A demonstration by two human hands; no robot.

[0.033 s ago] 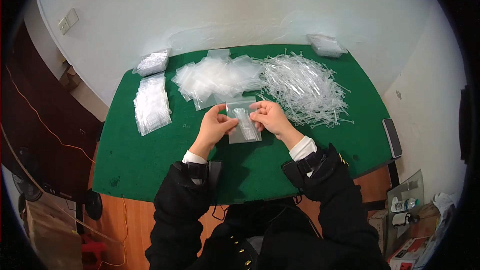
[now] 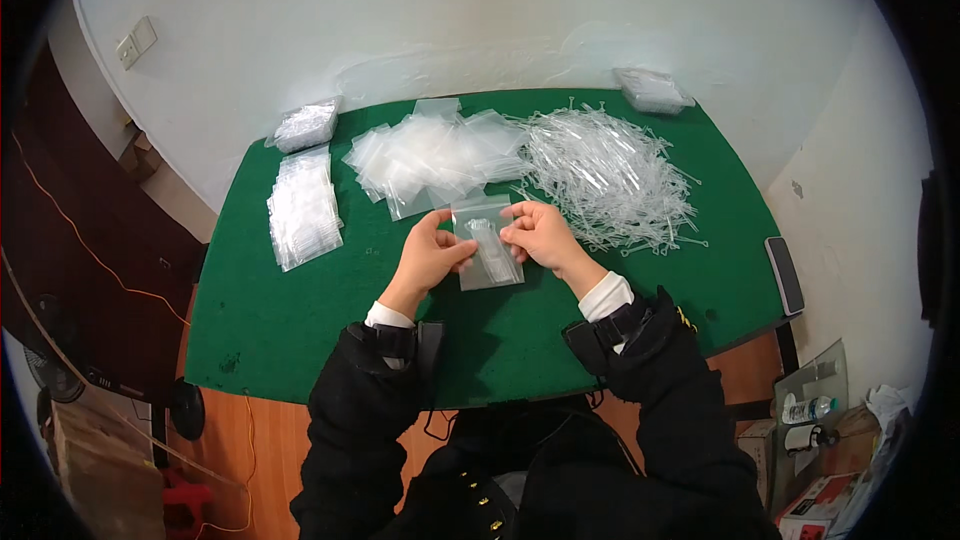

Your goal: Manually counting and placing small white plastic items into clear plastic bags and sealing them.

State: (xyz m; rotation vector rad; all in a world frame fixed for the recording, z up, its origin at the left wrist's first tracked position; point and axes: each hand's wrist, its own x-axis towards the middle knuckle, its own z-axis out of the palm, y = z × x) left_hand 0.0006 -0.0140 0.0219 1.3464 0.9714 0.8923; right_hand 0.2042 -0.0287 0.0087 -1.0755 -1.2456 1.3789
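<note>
Bag has shifted very slightly.

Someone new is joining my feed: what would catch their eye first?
Probably the big heap of clear loop-ended sticks, right of centre on the green table. Left of it spreads a pile of clear zip bags. Nearer, the left hand and right hand hold a filled zip bag between them.

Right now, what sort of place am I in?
Probably a small indoor workroom: a green-topped table stands by a white wall, bearing a pile of clear zip bags and a heap of clear loop-ended plastic sticks.
</note>
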